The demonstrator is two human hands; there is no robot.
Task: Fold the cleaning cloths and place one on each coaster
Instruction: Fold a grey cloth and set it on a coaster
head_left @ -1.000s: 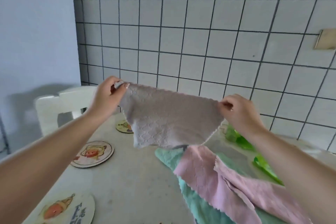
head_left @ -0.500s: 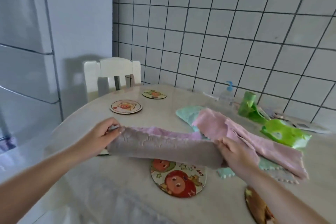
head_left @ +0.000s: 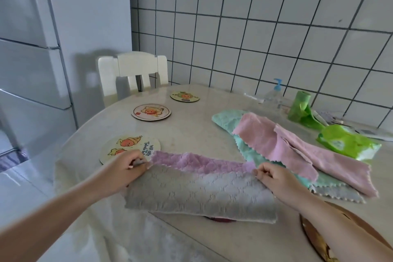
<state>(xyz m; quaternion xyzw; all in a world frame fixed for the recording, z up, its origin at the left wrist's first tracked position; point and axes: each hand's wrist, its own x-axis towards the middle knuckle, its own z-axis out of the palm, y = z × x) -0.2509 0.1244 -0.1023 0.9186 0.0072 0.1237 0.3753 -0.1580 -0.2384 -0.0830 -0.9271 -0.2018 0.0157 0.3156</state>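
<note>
1. A grey cloth (head_left: 200, 195) with a lilac underside is laid flat on the pale surface (head_left: 191, 132), near its front edge; the far edge of the cloth is turned up so that a lilac strip is shown.
2. The left corner of that far edge is pinched by the left hand (head_left: 125, 168), whose grip is closed narrowly on the fabric between thumb and fingers.
3. The right corner is pinched by the right hand (head_left: 274, 178), and the grip there is likewise held tight on the cloth.
4. A round coaster with red figures (head_left: 219, 219) is almost wholly covered by the grey cloth; only a sliver is seen at the cloth's near edge.
5. A second coaster (head_left: 131, 147) is found just behind the left hand and is partly hidden by it.
6. Two further coasters, one nearer (head_left: 151, 112) and one smaller-looking beyond it (head_left: 184, 96), are set apart toward the far side of the surface.
7. A loose pile of cloths is spread to the right: a pink cloth (head_left: 297, 151) is draped over a mint cloth (head_left: 227, 119), with a grey scalloped edge (head_left: 338, 194) shown beneath.
8. A dark brown round object (head_left: 314, 238) is partly covered by the right forearm.
9. A green plastic bag (head_left: 348, 142), a green roll (head_left: 299, 104) and a pump bottle (head_left: 274, 95) are placed near the tiled wall (head_left: 255, 27).
10. A white chair (head_left: 133, 72) is stood at the far left of the surface.
</note>
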